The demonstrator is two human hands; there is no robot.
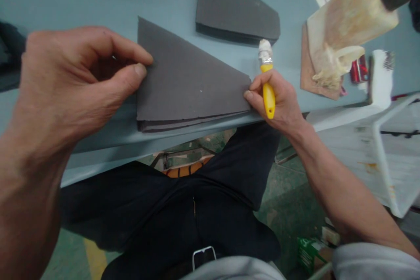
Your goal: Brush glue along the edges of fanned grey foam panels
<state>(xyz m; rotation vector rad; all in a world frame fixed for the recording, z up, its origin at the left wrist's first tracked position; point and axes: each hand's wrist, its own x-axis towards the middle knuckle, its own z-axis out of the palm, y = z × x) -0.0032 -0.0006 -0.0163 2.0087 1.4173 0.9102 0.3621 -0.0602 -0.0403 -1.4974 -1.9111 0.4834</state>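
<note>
A dark grey tapered sheet point(187, 83) lies near the table's front edge, with more layers showing below its near side. My left hand point(75, 74) pinches the wide left edge between thumb and fingertips. At the narrow right end, my right hand point(284, 100) has its thumb and finger closed on the corner. That same hand also keeps a brush point(268, 96) with a yellow handle, whose white-coated bristles point away from me. Just beyond lies a stack of similar dark grey pieces point(232, 6).
A stained, pale plastic container point(351, 13) with a dark neck stands on a brown board point(304, 65) to the right. Near it are a red packet point(359, 70) and a white roll point(380, 81). A white frame point(377, 148) stands beside the table's right end.
</note>
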